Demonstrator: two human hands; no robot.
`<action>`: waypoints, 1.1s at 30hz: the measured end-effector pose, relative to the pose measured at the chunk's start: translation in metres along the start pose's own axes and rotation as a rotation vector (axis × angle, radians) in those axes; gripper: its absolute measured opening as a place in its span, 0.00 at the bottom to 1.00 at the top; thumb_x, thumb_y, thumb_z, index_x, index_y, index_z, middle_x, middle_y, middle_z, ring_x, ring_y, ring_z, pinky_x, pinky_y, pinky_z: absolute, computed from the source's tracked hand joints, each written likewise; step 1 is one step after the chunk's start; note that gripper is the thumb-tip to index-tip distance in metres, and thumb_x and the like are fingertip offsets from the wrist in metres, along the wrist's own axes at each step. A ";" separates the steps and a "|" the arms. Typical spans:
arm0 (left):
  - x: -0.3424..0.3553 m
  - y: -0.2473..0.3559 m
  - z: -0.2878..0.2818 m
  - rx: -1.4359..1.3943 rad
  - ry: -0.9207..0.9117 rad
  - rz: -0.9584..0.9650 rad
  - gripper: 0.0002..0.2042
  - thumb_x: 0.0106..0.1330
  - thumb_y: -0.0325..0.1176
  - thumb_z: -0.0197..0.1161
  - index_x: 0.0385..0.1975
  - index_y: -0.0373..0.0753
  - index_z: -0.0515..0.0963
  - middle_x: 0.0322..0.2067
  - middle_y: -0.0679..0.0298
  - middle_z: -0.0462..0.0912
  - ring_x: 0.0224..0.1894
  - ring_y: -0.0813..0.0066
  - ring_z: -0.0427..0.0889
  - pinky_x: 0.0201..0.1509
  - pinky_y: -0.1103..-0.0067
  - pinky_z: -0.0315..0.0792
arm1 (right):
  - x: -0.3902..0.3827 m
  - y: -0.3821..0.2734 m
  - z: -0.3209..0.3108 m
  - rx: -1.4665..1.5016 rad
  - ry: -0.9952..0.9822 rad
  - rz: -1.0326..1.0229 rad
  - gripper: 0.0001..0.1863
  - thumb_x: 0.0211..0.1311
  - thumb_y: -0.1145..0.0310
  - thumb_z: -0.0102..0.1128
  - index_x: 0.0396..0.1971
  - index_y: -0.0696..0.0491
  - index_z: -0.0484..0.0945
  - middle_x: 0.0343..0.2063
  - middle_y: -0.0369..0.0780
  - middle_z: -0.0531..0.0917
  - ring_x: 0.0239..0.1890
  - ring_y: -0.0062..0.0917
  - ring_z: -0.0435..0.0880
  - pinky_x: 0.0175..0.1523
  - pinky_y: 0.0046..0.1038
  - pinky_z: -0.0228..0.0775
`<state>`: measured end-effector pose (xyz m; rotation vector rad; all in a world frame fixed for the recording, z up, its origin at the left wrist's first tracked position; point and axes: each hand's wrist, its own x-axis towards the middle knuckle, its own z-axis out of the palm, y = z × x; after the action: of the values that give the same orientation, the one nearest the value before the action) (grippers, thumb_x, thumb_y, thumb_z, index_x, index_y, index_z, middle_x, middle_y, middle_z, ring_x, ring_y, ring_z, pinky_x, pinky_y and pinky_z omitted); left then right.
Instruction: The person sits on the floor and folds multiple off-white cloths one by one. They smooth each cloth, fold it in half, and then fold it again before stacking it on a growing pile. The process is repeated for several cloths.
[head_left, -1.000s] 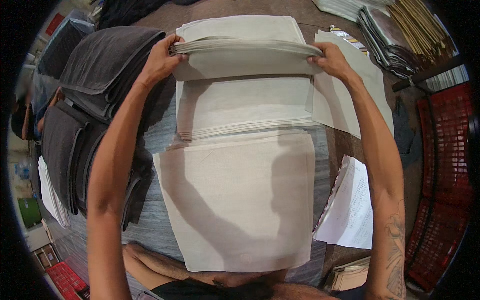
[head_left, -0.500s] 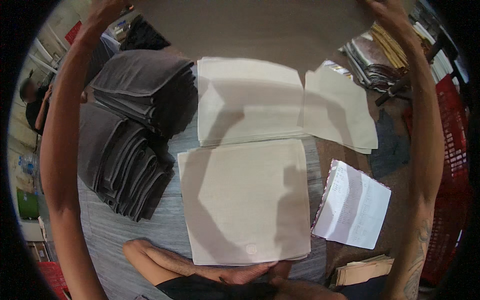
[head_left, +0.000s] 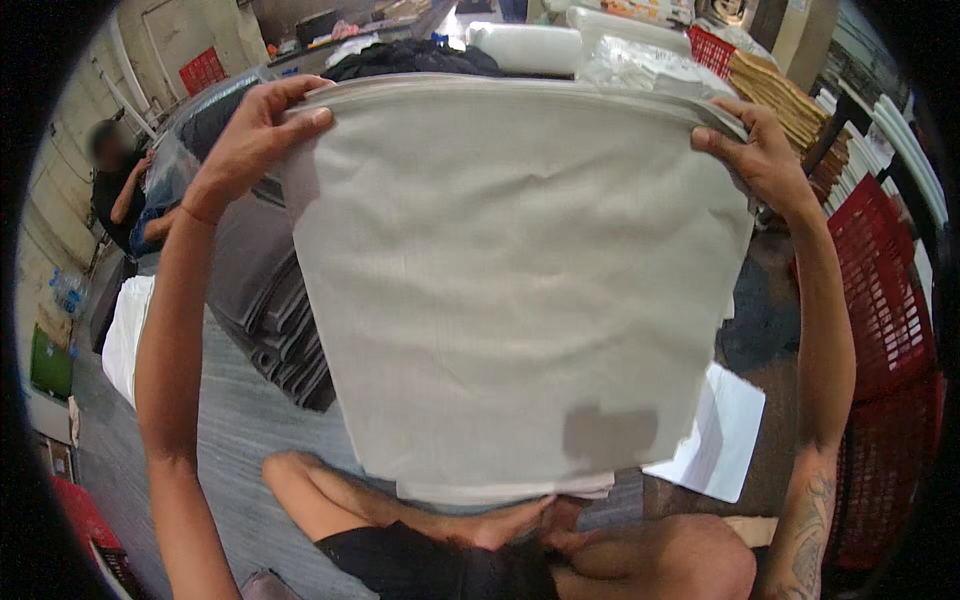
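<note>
A wide off-white cloth sheet (head_left: pixel 520 260), with several layers showing along its upper edge, hangs in front of me. My left hand (head_left: pixel 262 132) pinches its upper left corner, thumb on the near face and fingers behind. At the upper right corner my right hand (head_left: pixel 752 152) grips it the same way. The cloth hides most of what lies on the floor beyond; below its lower edge peeks a pale cloth stack (head_left: pixel 500 488) by my crossed legs. Folded dark grey cloths (head_left: pixel 265 290) are piled to the left, partly covered by the hanging sheet.
White paper (head_left: pixel 735 430) lies at the right, partly hidden. Red plastic crates (head_left: pixel 880 300) stand along the right side. White wrapped rolls (head_left: pixel 525 48) and a black heap (head_left: pixel 415 60) are at the back. Another person (head_left: pixel 120 190) sits at the far left.
The cloth, held high and out of focus above the view's middle before, now hangs lower with both hands fully in view. It covers the pale stacks seen on the floor earlier.
</note>
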<state>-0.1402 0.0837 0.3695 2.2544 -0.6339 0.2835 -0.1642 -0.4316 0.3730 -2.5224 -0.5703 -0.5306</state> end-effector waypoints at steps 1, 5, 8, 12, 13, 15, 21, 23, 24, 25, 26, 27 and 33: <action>-0.010 0.004 -0.007 -0.023 0.024 0.005 0.21 0.67 0.43 0.68 0.55 0.39 0.79 0.43 0.69 0.83 0.44 0.83 0.79 0.50 0.83 0.74 | -0.001 0.000 -0.001 0.006 -0.045 -0.012 0.32 0.60 0.46 0.70 0.55 0.55 0.79 0.39 0.41 0.85 0.44 0.24 0.84 0.52 0.26 0.76; -0.077 0.027 -0.017 0.283 0.184 0.013 0.26 0.68 0.47 0.65 0.60 0.37 0.75 0.48 0.59 0.82 0.49 0.69 0.81 0.56 0.72 0.74 | -0.042 -0.023 0.010 0.228 0.069 0.004 0.28 0.60 0.51 0.70 0.53 0.57 0.80 0.41 0.41 0.85 0.43 0.25 0.84 0.48 0.26 0.76; -0.150 0.022 -0.002 0.354 0.195 0.077 0.27 0.65 0.43 0.68 0.61 0.37 0.74 0.49 0.55 0.81 0.51 0.62 0.81 0.59 0.66 0.74 | -0.105 -0.034 0.012 0.166 0.153 -0.038 0.19 0.55 0.67 0.72 0.46 0.59 0.82 0.41 0.40 0.85 0.42 0.24 0.83 0.45 0.23 0.75; -0.259 0.052 0.087 0.130 0.044 -0.015 0.12 0.54 0.18 0.61 0.39 0.34 0.77 0.37 0.56 0.83 0.42 0.63 0.83 0.50 0.71 0.75 | -0.202 -0.044 0.056 0.199 -0.192 -0.076 0.22 0.36 0.85 0.58 0.38 0.56 0.82 0.34 0.42 0.84 0.37 0.35 0.85 0.44 0.32 0.75; -0.270 0.046 0.102 0.103 0.019 -0.127 0.13 0.53 0.17 0.60 0.39 0.33 0.77 0.36 0.56 0.82 0.41 0.64 0.83 0.49 0.73 0.75 | -0.216 -0.042 0.079 0.228 -0.259 -0.036 0.21 0.38 0.86 0.61 0.38 0.55 0.82 0.33 0.42 0.84 0.37 0.37 0.84 0.44 0.32 0.75; -0.292 0.023 0.142 0.014 0.007 -0.340 0.14 0.51 0.15 0.60 0.39 0.33 0.77 0.35 0.57 0.82 0.39 0.65 0.84 0.46 0.76 0.74 | -0.244 -0.037 0.116 0.354 -0.364 0.154 0.23 0.37 0.86 0.66 0.40 0.57 0.81 0.33 0.45 0.83 0.38 0.40 0.83 0.45 0.33 0.75; -0.381 -0.011 0.221 -0.169 -0.308 -0.564 0.18 0.53 0.14 0.58 0.43 0.36 0.76 0.37 0.57 0.81 0.39 0.64 0.82 0.42 0.76 0.74 | -0.351 -0.011 0.199 0.381 -0.721 0.287 0.25 0.40 0.87 0.66 0.43 0.53 0.81 0.39 0.43 0.84 0.45 0.40 0.84 0.51 0.34 0.76; -0.407 -0.018 0.232 -0.161 -0.365 -0.515 0.18 0.53 0.13 0.58 0.44 0.36 0.76 0.37 0.56 0.81 0.39 0.63 0.83 0.42 0.74 0.75 | -0.361 -0.016 0.206 0.363 -0.759 0.286 0.26 0.40 0.87 0.67 0.44 0.53 0.81 0.39 0.44 0.84 0.46 0.41 0.84 0.51 0.35 0.76; -0.406 -0.018 0.232 -0.163 -0.349 -0.534 0.18 0.53 0.13 0.58 0.44 0.36 0.76 0.37 0.56 0.81 0.39 0.63 0.83 0.42 0.74 0.75 | -0.361 -0.017 0.208 0.363 -0.750 0.296 0.26 0.40 0.87 0.67 0.44 0.53 0.81 0.40 0.44 0.84 0.46 0.40 0.84 0.51 0.35 0.76; -0.403 -0.020 0.233 -0.166 -0.334 -0.553 0.18 0.53 0.13 0.58 0.44 0.36 0.76 0.37 0.56 0.81 0.39 0.63 0.83 0.42 0.74 0.76 | -0.361 -0.017 0.209 0.363 -0.742 0.305 0.26 0.40 0.87 0.68 0.44 0.54 0.81 0.40 0.44 0.84 0.46 0.39 0.84 0.51 0.35 0.76; -0.400 -0.024 0.232 -0.167 -0.316 -0.576 0.18 0.53 0.13 0.59 0.45 0.36 0.76 0.37 0.56 0.80 0.40 0.63 0.83 0.42 0.73 0.76 | -0.353 -0.012 0.210 0.402 -0.691 0.303 0.25 0.41 0.86 0.69 0.44 0.54 0.81 0.40 0.44 0.85 0.46 0.39 0.85 0.51 0.34 0.76; -0.385 -0.028 0.225 -0.124 -0.234 -0.521 0.17 0.54 0.15 0.60 0.44 0.36 0.76 0.36 0.58 0.80 0.40 0.66 0.83 0.42 0.74 0.76 | -0.341 -0.005 0.204 0.432 -0.638 0.314 0.24 0.43 0.85 0.70 0.44 0.55 0.81 0.40 0.44 0.85 0.46 0.38 0.85 0.51 0.33 0.76; -0.236 0.026 0.127 -0.232 0.152 -0.330 0.13 0.59 0.26 0.67 0.43 0.35 0.76 0.36 0.67 0.78 0.40 0.80 0.77 0.46 0.81 0.71 | -0.204 -0.020 0.103 0.368 -0.240 0.219 0.14 0.51 0.78 0.70 0.40 0.59 0.83 0.35 0.42 0.87 0.38 0.24 0.86 0.47 0.26 0.76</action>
<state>-0.3533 0.0596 0.2076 2.0486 -0.1976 0.2022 -0.3184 -0.4190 0.2032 -2.2667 -0.4232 -0.0346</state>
